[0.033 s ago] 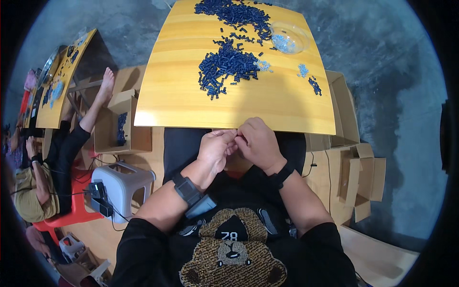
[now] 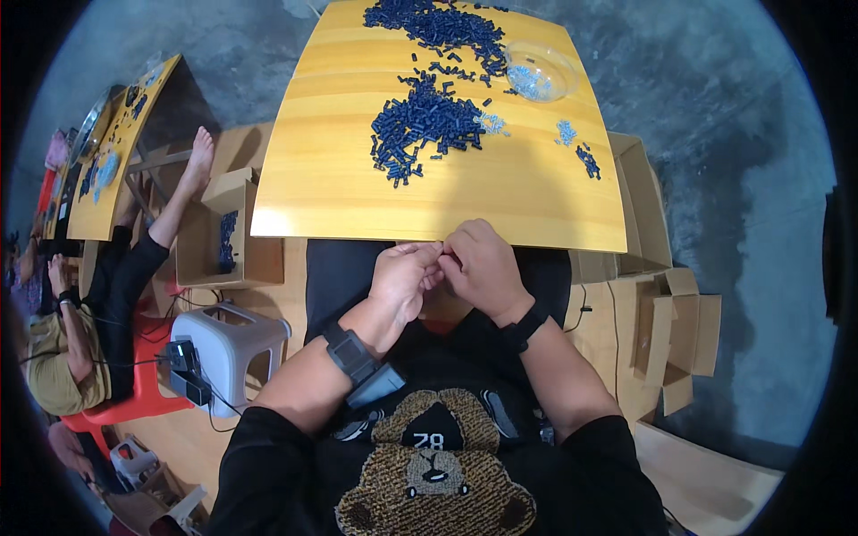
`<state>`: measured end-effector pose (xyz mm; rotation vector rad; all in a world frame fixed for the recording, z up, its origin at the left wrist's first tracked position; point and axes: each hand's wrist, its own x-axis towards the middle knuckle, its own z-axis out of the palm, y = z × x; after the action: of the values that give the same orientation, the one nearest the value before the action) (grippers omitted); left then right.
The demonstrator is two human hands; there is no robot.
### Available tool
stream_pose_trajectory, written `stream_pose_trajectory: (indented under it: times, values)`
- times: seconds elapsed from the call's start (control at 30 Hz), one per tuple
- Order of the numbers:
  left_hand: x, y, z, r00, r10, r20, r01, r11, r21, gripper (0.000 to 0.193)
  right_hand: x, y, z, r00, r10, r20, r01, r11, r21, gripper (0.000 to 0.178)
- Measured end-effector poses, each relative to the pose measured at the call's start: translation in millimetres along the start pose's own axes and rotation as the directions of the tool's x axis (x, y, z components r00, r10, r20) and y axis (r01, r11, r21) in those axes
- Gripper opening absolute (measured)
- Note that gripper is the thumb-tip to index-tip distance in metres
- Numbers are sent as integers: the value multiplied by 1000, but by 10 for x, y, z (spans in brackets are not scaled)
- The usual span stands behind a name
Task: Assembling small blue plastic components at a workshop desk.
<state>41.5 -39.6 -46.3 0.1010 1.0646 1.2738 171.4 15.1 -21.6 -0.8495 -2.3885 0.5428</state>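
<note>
Fingertip against fingertip, at the bench's near edge: whatever is pinched there is almost wholly covered by the fingers, so neither its pointing nor its long axis can be made out. The grip of the left hand (image 2: 402,275) is bent inward, thumb and finger drawn together; the right hand (image 2: 485,268) is curled over to meet it, knuckles up. Whether a piece is actually grasped by either cannot be told.

On to the bench (image 2: 331,170), where the near heap (image 2: 424,121) of short dark tubes is spread beyond the hands, left of the bench's middle line. No single direction is kept here: long axes are turned every way, some crosswise, some pointed away from the hands. Pale bits (image 2: 492,122) are scattered against its right side. Farther off, the far heap (image 2: 447,25) is seen, just as jumbled. To the right, a small dark cluster (image 2: 588,161) is strung on a slant, its far end toward the left, with a pale cluster (image 2: 566,133) just beyond it. Farther up, more pale pieces are held in a clear bowl (image 2: 567,67).

Down at the left, dark pieces are contained in a cardboard box (image 2: 198,255), and a grey stool (image 2: 223,348) is placed nearby.
</note>
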Motion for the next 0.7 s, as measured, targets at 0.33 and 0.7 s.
stream_pose_trajectory:
  times: [0.33, 0.7]
  values:
    - [25, 80, -59, 996, -67, 51, 64, 997, 51, 10, -10, -19, 3, 1000, 11, -9, -11, 1000, -6, 14]
    - [-169, 285, -351, 974, -160, 157, 137, 979, 148, 15, 56, -101, -35, 999, 33, -8, -32, 993, 112, 19]
